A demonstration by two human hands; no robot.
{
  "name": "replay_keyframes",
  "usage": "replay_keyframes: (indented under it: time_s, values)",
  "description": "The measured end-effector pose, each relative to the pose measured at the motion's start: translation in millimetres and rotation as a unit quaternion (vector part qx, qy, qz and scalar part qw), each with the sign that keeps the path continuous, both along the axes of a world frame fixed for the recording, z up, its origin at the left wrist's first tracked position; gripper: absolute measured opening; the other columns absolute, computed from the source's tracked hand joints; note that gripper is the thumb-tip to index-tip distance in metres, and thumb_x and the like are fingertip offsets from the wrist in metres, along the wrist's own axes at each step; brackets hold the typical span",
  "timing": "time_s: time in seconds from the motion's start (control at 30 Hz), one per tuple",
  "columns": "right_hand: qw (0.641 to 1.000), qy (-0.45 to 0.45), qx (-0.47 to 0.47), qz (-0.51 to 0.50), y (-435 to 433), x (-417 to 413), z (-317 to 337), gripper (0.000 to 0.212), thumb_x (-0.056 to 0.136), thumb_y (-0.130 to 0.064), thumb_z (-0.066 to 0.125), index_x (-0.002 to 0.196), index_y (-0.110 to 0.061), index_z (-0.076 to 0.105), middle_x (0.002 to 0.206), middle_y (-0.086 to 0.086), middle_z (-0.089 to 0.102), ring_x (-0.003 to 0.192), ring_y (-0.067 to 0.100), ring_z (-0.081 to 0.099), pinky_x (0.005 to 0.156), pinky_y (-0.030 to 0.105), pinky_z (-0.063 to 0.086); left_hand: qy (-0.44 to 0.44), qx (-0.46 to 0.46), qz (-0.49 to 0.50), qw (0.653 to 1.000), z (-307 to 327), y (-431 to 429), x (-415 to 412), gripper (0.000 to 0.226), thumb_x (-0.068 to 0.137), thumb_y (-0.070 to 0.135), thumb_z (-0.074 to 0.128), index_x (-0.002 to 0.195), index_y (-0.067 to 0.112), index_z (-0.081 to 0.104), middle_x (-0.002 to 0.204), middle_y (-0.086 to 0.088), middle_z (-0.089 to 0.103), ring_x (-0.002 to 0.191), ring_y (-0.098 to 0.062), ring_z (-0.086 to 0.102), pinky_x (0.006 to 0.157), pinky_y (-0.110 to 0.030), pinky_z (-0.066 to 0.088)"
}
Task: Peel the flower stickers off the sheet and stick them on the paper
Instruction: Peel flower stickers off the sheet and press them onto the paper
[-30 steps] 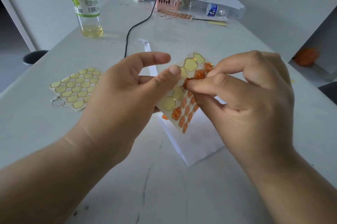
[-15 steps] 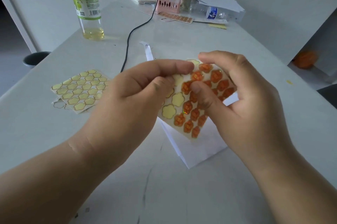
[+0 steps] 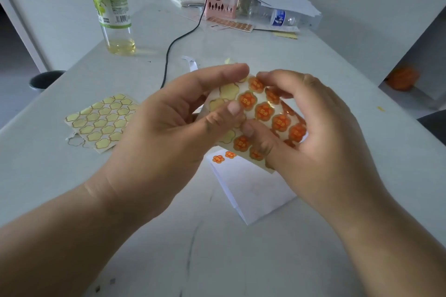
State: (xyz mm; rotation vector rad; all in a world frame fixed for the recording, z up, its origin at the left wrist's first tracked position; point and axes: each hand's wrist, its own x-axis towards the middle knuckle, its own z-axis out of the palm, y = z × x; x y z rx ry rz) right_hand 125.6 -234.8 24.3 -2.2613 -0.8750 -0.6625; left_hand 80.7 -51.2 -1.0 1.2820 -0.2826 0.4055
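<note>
Half sheet [image 3: 263,111] hidden: left hand [image 3: 169,137], right hand [image 3: 318,144].

Over the middle of the table [image 3: 241,260], the left hand [image 3: 169,132] holds the sheet [image 3: 263,110] by its left side and the right hand [image 3: 313,132] by its right. Under it on the table lies the paper [image 3: 255,190], two stickers [image 3: 218,159] at its far left corner. A second sheet [image 3: 101,122] lies left of the hands, the bottle [image 3: 113,11] behind it. The pen holder [image 3: 220,2] stands at the far edge, a cable [image 3: 178,38] running from there toward the hands.
</note>
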Motion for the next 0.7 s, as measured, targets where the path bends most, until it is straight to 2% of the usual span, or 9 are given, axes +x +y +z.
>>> replay_keyframes:
  time_s: [0.1,0.2,0.23,0.3,0.37,0.4,0.47,0.63,0.7]
  values:
    - [1.000,-0.020,-0.008,-0.008,-0.5,-0.8,0.9,0.038,0.092,-0.052,0.063,0.117,-0.025,0.072,0.106,-0.014,0.060,0.103,0.016,0.061,0.090,0.051,0.049,-0.027,0.099,0.053,0.993,-0.6,1.6,-2.0,0.034,0.095,0.026,0.074,0.125,0.042,0.078,0.110,0.007,0.084,0.100,-0.017,0.081,0.085,-0.032,0.065]
    - [1.000,-0.002,-0.005,-0.005,-1.3,-0.4,2.2,0.037,0.091,-0.052,0.059,0.113,-0.026,0.074,0.100,-0.018,0.056,0.097,0.013,0.059,0.085,0.049,0.049,-0.099,0.319,0.206,0.920,-3.9,7.2,-1.6,0.040,0.100,0.026,0.073,0.134,0.046,0.070,0.112,0.019,0.074,0.101,-0.011,0.076,0.081,-0.020,0.061]
    - [1.000,0.009,-0.003,0.000,-1.2,-0.4,2.7,0.038,0.092,-0.054,0.058,0.112,-0.026,0.074,0.096,-0.020,0.056,0.094,0.011,0.058,0.083,0.048,0.049,-0.115,0.359,0.238,0.895,-4.7,7.6,-1.5,0.040,0.100,0.027,0.072,0.136,0.046,0.067,0.113,0.020,0.068,0.101,-0.011,0.073,0.080,-0.015,0.058]
    - [1.000,0.026,-0.001,0.009,-0.5,-1.1,3.1,0.037,0.093,-0.056,0.056,0.108,-0.028,0.074,0.089,-0.022,0.056,0.089,0.009,0.057,0.081,0.047,0.049,-0.106,0.367,0.252,0.889,-4.5,6.6,-2.5,0.038,0.099,0.037,0.071,0.135,0.047,0.064,0.118,0.015,0.058,0.107,-0.011,0.068,0.082,-0.016,0.057]
    - [0.999,0.031,0.000,0.013,-0.2,-1.4,3.4,0.034,0.095,-0.057,0.055,0.102,-0.030,0.075,0.084,-0.020,0.058,0.087,0.011,0.057,0.080,0.049,0.048,-0.078,0.333,0.237,0.909,-1.7,4.7,-4.3,0.033,0.098,0.047,0.069,0.131,0.049,0.066,0.125,0.015,0.059,0.112,-0.013,0.066,0.084,-0.025,0.060]
    - [0.999,0.034,0.000,0.012,-0.2,-1.5,3.8,0.034,0.095,-0.058,0.056,0.099,-0.031,0.076,0.082,-0.018,0.058,0.087,0.011,0.056,0.080,0.049,0.048,-0.065,0.307,0.222,0.923,0.1,4.1,-5.0,0.025,0.099,0.049,0.068,0.124,0.049,0.069,0.122,0.017,0.065,0.110,-0.013,0.069,0.083,-0.025,0.060]
    - [0.999,0.038,0.000,0.011,0.1,-2.0,4.2,0.035,0.094,-0.059,0.056,0.096,-0.031,0.076,0.080,-0.017,0.059,0.087,0.011,0.056,0.080,0.050,0.048,-0.048,0.269,0.206,0.940,3.7,2.3,-6.4,0.007,0.101,0.046,0.067,0.105,0.046,0.072,0.101,0.016,0.079,0.094,-0.006,0.077,0.073,-0.013,0.057]
    - [1.000,-0.009,0.018,-0.010,-0.7,-4.0,2.9,0.035,0.093,-0.051,0.058,0.121,-0.033,0.070,0.111,-0.014,0.065,0.111,0.012,0.061,0.099,0.054,0.044,-0.014,0.279,0.223,0.934,6.7,-4.7,-10.0,0.015,0.102,0.042,0.068,0.087,0.045,0.071,0.082,0.028,0.078,0.072,0.006,0.076,0.056,-0.003,0.049]
    - [0.999,-0.037,0.021,-0.003,-3.0,-3.8,3.4,0.031,0.097,-0.045,0.061,0.121,-0.028,0.071,0.111,-0.010,0.067,0.110,0.017,0.063,0.094,0.056,0.047,-0.011,0.284,0.234,0.930,7.8,-5.7,-10.2,0.016,0.100,0.043,0.069,0.084,0.044,0.070,0.080,0.031,0.077,0.070,0.008,0.074,0.052,-0.001,0.046]
